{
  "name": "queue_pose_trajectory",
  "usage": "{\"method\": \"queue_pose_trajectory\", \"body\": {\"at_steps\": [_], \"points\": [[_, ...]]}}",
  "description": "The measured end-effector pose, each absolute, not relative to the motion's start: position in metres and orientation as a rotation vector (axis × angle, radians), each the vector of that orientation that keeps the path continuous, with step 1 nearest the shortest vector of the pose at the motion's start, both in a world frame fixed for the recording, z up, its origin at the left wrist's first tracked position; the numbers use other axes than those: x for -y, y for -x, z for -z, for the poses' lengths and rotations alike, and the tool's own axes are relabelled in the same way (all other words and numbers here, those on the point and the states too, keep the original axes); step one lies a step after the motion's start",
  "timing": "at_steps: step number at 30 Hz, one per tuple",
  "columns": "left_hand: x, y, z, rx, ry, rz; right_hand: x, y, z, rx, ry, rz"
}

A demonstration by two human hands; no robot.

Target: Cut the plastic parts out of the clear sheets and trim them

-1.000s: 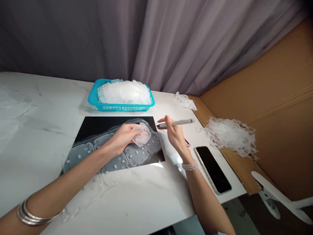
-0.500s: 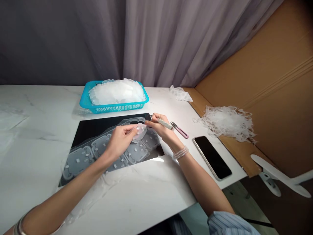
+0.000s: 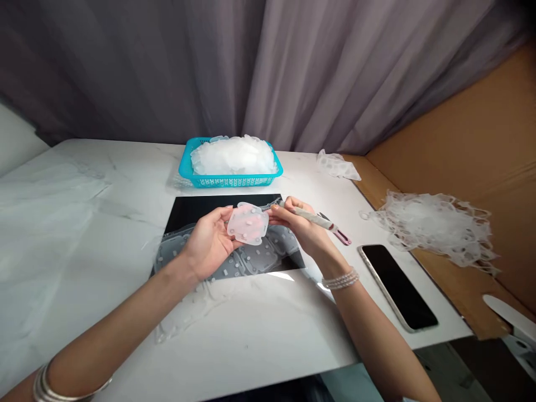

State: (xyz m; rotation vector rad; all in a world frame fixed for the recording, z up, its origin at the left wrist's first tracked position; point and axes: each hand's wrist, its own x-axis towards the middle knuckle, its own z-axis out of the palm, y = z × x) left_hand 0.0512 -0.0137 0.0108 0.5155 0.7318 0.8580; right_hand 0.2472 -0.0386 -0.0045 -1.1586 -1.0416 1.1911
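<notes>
Pink-tinged silicone piece (image 3: 248,224) now sits turned up in the half-open left hand (image 3: 207,244), above the black sheet (image 3: 188,212) at centre, while the right hand (image 3: 299,226) firmly pinches a grey pen (image 3: 305,214) just beside it.

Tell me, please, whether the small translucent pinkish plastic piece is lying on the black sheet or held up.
Held up: the piece rests in the left hand, above the black sheet.

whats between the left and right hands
In the head view, a translucent pinkish moulded piece lies between them, resting in the left hand with its edge right by the right hand.
</notes>
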Motion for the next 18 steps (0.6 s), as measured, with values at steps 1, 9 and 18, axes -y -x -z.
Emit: {"method": "queue_pose_trajectory", "body": {"at_steps": [1,9,18], "points": [[0.015,-0.050,-0.011,-0.724,-0.504,-0.842,0.042,-0.241,0.003,1.014,1.119,-1.275],[0.021,-0.039,-0.009,-0.703,-0.531,-0.770,0.043,-0.234,0.007,0.974,1.062,-1.363],[0.022,-0.038,-0.002,-0.775,-0.330,-0.804,0.059,-0.216,0.001,1.298,1.160,-0.874]]}}
